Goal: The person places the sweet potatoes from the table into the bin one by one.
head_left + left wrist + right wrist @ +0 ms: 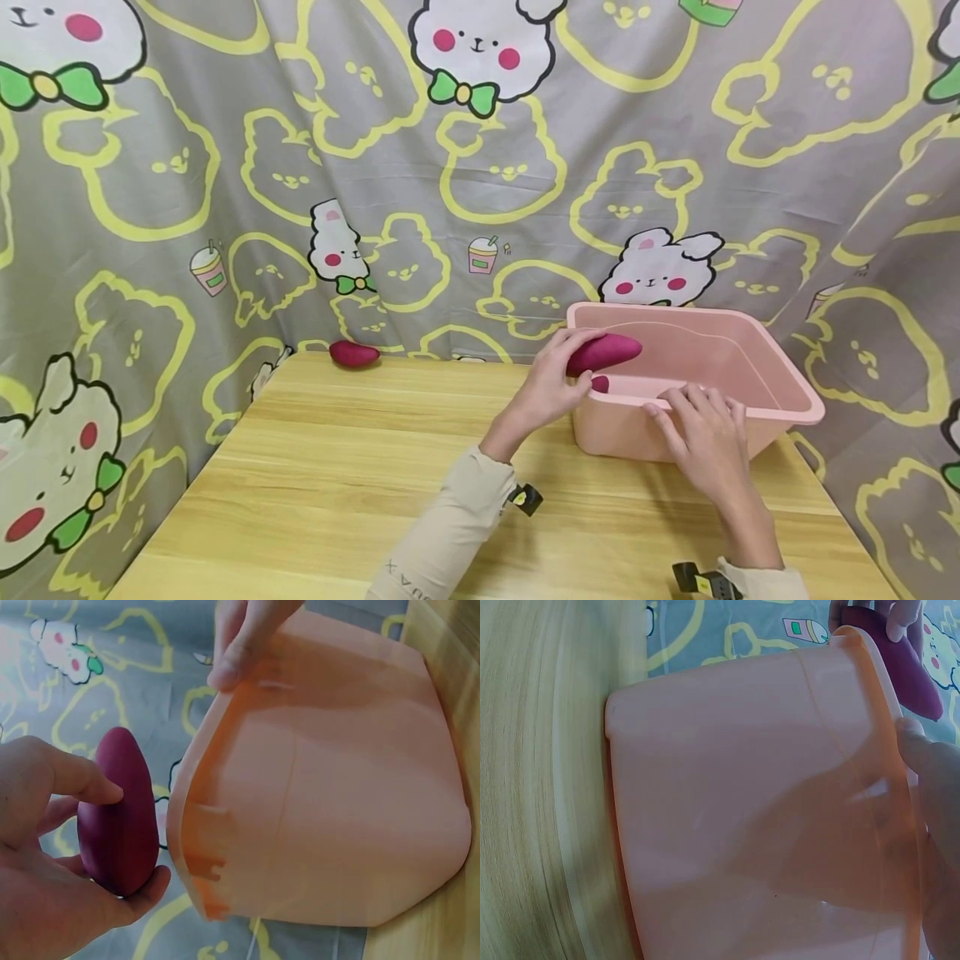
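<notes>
My left hand [551, 379] grips a purple-red sweet potato [613, 354] between thumb and fingers, above the left end of a pink plastic bin [780, 413]. In the left wrist view the sweet potato [124, 817] is apart from the bin's rim. My right hand [705, 437] holds the near rim, with the thumb [915, 746] on the rim and the fingers over it. Inside the bin, part of another purple-red sweet potato [600, 384] shows below the left hand; the near wall hides the rest.
Another purple-red sweet potato [354, 354] lies at the table's back left, against a patterned grey curtain [517, 150]. The bin stands on the right side of the wooden table [315, 483]. Curtain also hangs along both sides.
</notes>
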Action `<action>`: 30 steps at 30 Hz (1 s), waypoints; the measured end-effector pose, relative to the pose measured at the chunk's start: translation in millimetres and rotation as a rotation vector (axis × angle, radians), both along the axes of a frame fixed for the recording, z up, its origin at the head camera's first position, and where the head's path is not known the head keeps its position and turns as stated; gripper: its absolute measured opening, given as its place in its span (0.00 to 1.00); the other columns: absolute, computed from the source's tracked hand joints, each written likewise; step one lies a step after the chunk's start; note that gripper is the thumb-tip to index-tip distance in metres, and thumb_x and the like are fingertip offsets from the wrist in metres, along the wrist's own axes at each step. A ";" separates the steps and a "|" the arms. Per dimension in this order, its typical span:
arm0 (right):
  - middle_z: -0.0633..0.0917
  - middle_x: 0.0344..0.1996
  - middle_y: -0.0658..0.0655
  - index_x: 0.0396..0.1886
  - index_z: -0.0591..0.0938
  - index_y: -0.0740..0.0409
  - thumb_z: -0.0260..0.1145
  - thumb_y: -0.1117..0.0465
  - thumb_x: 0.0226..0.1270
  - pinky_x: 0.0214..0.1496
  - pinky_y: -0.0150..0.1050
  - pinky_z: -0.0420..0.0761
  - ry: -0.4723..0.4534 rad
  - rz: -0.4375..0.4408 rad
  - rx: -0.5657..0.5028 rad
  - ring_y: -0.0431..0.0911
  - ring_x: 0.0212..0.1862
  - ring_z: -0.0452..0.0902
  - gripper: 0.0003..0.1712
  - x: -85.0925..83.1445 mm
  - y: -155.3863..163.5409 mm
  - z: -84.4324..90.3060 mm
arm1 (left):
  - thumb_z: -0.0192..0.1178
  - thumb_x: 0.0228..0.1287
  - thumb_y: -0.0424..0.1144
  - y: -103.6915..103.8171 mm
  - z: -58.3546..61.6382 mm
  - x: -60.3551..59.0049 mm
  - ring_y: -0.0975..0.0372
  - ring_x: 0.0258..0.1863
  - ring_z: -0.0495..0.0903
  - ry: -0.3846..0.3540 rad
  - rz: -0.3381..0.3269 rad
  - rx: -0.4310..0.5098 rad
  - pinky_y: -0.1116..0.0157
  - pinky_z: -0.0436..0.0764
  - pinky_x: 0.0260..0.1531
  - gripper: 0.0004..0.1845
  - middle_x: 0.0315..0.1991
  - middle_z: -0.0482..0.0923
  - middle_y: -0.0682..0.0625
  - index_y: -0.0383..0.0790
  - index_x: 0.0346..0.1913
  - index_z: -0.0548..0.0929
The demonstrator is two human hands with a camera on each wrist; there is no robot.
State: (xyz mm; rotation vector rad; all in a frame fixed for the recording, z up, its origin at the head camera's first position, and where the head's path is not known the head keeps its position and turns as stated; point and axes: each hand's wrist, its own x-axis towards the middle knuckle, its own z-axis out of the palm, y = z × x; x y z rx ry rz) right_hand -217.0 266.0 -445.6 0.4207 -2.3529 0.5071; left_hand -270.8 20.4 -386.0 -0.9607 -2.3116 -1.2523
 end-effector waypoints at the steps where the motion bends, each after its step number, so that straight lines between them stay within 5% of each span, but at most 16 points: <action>1: 0.79 0.37 0.55 0.40 0.82 0.51 0.68 0.51 0.72 0.53 0.64 0.59 0.002 0.001 -0.001 0.58 0.46 0.70 0.10 -0.1 0.1 0.1 | 0.63 0.62 0.26 0.9 0.1 0.2 0.59 0.57 0.75 -0.002 -0.002 -0.002 0.68 0.75 0.57 0.32 0.63 0.73 0.45 0.45 0.71 0.76; 30: 0.79 0.37 0.55 0.41 0.82 0.52 0.68 0.50 0.72 0.52 0.63 0.59 0.005 -0.006 0.009 0.58 0.46 0.71 0.11 0.5 1.0 -1.2 | 0.73 0.63 0.34 27.3 -2.5 -6.0 0.61 0.57 0.77 0.077 0.036 -0.027 0.73 0.72 0.57 0.29 0.60 0.78 0.47 0.45 0.67 0.79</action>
